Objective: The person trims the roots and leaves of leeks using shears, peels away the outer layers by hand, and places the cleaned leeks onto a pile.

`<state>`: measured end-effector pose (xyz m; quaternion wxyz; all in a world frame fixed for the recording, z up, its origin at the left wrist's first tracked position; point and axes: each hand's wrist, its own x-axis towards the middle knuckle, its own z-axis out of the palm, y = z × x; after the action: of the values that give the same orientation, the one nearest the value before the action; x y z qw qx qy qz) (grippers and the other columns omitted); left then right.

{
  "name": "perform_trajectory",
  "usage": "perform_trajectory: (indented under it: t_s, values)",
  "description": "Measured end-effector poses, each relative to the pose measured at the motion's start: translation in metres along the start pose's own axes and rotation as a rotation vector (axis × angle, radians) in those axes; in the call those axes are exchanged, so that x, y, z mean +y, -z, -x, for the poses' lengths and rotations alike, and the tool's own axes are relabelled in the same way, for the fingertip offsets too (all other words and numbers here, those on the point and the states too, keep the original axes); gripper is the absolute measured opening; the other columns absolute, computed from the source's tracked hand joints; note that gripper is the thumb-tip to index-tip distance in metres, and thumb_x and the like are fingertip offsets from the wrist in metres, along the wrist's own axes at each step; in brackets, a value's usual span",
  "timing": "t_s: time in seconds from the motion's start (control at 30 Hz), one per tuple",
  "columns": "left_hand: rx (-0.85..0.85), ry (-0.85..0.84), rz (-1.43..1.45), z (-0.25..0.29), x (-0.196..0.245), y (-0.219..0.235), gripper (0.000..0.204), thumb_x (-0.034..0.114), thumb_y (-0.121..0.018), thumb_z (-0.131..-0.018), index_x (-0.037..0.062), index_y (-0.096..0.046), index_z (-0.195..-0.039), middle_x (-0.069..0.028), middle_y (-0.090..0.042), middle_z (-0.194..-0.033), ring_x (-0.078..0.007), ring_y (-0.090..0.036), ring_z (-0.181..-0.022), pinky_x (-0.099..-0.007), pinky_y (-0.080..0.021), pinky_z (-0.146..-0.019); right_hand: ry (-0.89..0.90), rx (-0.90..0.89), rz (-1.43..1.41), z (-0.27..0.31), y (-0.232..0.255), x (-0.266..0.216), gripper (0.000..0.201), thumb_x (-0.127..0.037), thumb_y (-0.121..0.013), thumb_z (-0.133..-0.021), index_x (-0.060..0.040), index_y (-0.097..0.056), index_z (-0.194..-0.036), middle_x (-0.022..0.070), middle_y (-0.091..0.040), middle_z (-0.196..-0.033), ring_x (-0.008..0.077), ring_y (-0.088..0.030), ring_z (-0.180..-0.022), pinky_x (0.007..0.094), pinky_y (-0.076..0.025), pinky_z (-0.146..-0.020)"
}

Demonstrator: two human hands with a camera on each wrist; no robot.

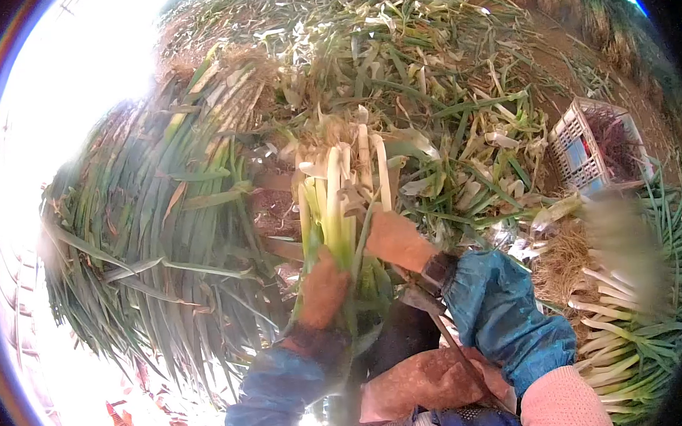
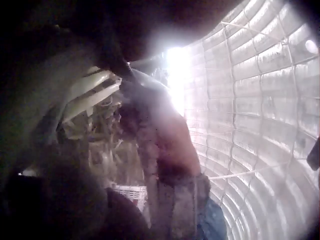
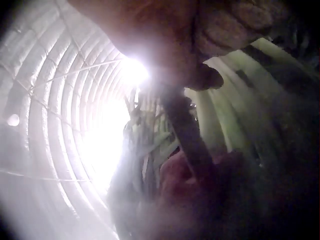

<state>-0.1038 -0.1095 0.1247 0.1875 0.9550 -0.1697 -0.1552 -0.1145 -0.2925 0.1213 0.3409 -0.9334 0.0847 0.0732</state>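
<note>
A bunch of leeks (image 1: pixel 331 206) stands over the person's lap, with pale stems and brown roots pointing away. The left hand (image 1: pixel 323 289) grips it from the left, around the green part of the stems. On the right side, the right hand (image 1: pixel 396 241) is close against the stems, its fingers curled. A narrow leaf (image 1: pixel 363 231) trails down from the right hand toward the left one. In the right wrist view this leaf (image 3: pixel 187 132) shows as a dark flat strip under the thumb, beside the pale stems (image 3: pixel 220 115). The right fingertips are partly hidden.
A large heap of leeks (image 1: pixel 163 207) lies at left. Trimmed leaves (image 1: pixel 442 76) litter the ground ahead. At right are a white plastic crate (image 1: pixel 577 150) and rows of cleaned leeks (image 1: pixel 617 322). A thin-handled tool (image 1: pixel 448 335) crosses the lap.
</note>
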Motion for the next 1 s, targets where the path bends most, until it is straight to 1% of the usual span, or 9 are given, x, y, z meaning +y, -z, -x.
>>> perform_trajectory:
  t_s: [0.13, 0.23, 0.33, 0.37, 0.47, 0.6, 0.7, 0.83, 1.0]
  values:
    - [0.020, -0.037, -0.040, 0.006, 0.009, 0.013, 0.054, 0.025, -0.062, -0.075, 0.0009, -0.039, -0.118, -0.0258, -0.058, -0.083, -0.0440, -0.057, -0.078, -0.0490, -0.045, -0.068, -0.015, 0.042, -0.016, -0.007, 0.010, 0.002, 0.036, -0.023, -0.054, -0.077, 0.0085, -0.049, -0.093, 0.0238, -0.060, -0.074, 0.0404, -0.060, -0.073, 0.0447, -0.049, -0.065]
    - [0.186, -0.188, -0.005, -0.008, 0.022, 0.031, 0.036, 0.013, -0.056, -0.074, -0.0008, -0.040, -0.103, -0.0252, -0.058, -0.078, -0.0450, -0.057, -0.076, -0.0498, -0.046, -0.064, 0.152, 0.235, -0.264, 0.013, 0.007, 0.000, 0.027, -0.022, -0.055, -0.077, 0.0042, -0.057, -0.085, 0.0231, -0.058, -0.081, 0.0395, -0.060, -0.075, 0.0431, -0.050, -0.068]
    - [0.249, -0.260, -0.087, -0.052, 0.007, 0.026, 0.035, 0.010, -0.054, -0.075, -0.0036, -0.041, -0.105, -0.0253, -0.058, -0.078, -0.0439, -0.057, -0.075, -0.0488, -0.046, -0.062, 0.067, 0.022, -0.050, 0.028, 0.019, -0.022, 0.031, -0.024, -0.056, -0.077, 0.0052, -0.055, -0.088, 0.0236, -0.059, -0.079, 0.0393, -0.061, -0.075, 0.0441, -0.050, -0.067]
    - [0.088, -0.214, -0.180, -0.062, 0.004, 0.028, 0.037, 0.008, -0.053, -0.075, -0.0044, -0.041, -0.108, -0.0256, -0.058, -0.079, -0.0426, -0.058, -0.074, -0.0485, -0.046, -0.061, 0.079, -0.030, -0.020, 0.033, 0.021, -0.024, 0.034, -0.025, -0.056, -0.077, 0.0067, -0.054, -0.089, 0.0246, -0.060, -0.078, 0.0387, -0.061, -0.075, 0.0442, -0.050, -0.065]
    - [0.155, -0.289, -0.020, -0.043, -0.001, -0.008, 0.034, 0.010, -0.053, -0.077, -0.0024, -0.043, -0.106, -0.0253, -0.059, -0.079, -0.0415, -0.059, -0.074, -0.0483, -0.047, -0.062, -0.042, -0.054, -0.015, 0.035, 0.029, -0.032, 0.035, -0.018, -0.057, -0.072, 0.0084, -0.050, -0.094, 0.0258, -0.059, -0.074, 0.0421, -0.059, -0.074, 0.0470, -0.048, -0.068]
    - [-0.153, -0.142, -0.079, -0.009, 0.018, -0.004, 0.042, 0.019, -0.061, -0.077, -0.0030, -0.048, -0.110, -0.0236, -0.058, -0.089, -0.0401, -0.057, -0.080, -0.0473, -0.046, -0.070, 0.063, 0.073, 0.107, 0.006, 0.015, 0.007, 0.032, -0.018, -0.058, -0.071, 0.0087, -0.052, -0.089, 0.0267, -0.059, -0.077, 0.0430, -0.059, -0.075, 0.0474, -0.048, -0.068]
    - [0.275, -0.307, -0.135, -0.023, -0.017, 0.037, 0.047, 0.027, -0.065, -0.074, -0.0034, -0.050, -0.107, -0.0240, -0.053, -0.102, -0.0371, -0.050, -0.099, -0.0459, -0.041, -0.082, 0.024, 0.168, 0.030, -0.005, 0.016, 0.007, 0.037, -0.020, -0.060, -0.072, 0.0105, -0.050, -0.091, 0.0280, -0.059, -0.078, 0.0441, -0.058, -0.074, 0.0472, -0.048, -0.066]
    - [0.769, -0.005, -0.912, -0.075, -0.111, 0.107, 0.063, 0.037, -0.068, -0.069, -0.0024, -0.048, -0.113, -0.0173, -0.054, -0.102, -0.0319, -0.053, -0.086, -0.0401, -0.044, -0.076, -0.019, 0.043, -0.070, 0.008, 0.002, -0.010, 0.036, -0.021, -0.061, -0.073, 0.0108, -0.051, -0.085, 0.0269, -0.056, -0.071, 0.0418, -0.059, -0.068, 0.0468, -0.048, -0.063]
    - [0.622, 0.412, -0.998, -0.083, -0.204, 0.102, 0.057, 0.026, -0.063, -0.073, -0.0029, -0.044, -0.118, -0.0170, -0.056, -0.107, -0.0306, -0.056, -0.091, -0.0404, -0.046, -0.075, 0.103, 0.006, -0.072, 0.007, -0.012, -0.008, 0.050, -0.021, -0.061, -0.075, 0.0101, -0.038, -0.106, 0.0282, -0.056, -0.069, 0.0430, -0.058, -0.069, 0.0481, -0.047, -0.063]
